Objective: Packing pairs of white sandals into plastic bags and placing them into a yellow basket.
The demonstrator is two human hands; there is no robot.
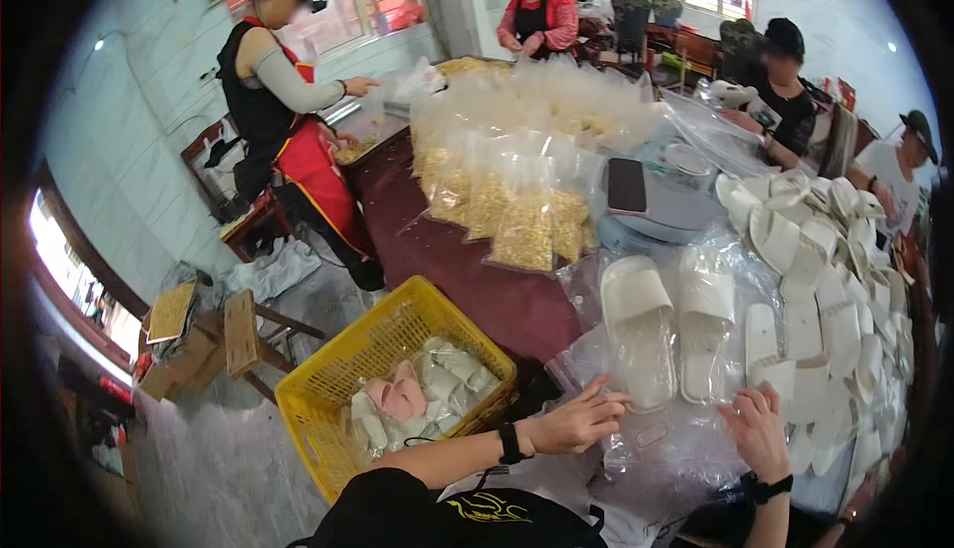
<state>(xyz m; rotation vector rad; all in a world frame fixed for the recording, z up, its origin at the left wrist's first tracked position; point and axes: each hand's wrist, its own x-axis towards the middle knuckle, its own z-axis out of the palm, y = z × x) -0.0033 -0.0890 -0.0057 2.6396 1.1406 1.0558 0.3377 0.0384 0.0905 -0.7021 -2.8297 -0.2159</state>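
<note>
A pair of white slippers lies side by side in front of me, the left slipper (638, 334) and the right slipper (707, 324), heels toward me. Clear plastic bag film (686, 449) shows around and below them. By the left slipper's heel, my left hand (576, 421) pinches the film with bent fingers. On the other side, my right hand (757, 434) has its fingers curled onto the film near the right slipper's heel. Fine contact at the fingertips is hard to make out. Both wrists wear dark bands.
Loose white slippers (830, 319) are heaped on the right. A yellow basket (308, 429) with bagged slippers stands at my left. Bags of yellowish pieces (522, 235) and a dark phone (626, 186) sit farther back. Several people work around the table; a wooden stool (243, 334) is at left.
</note>
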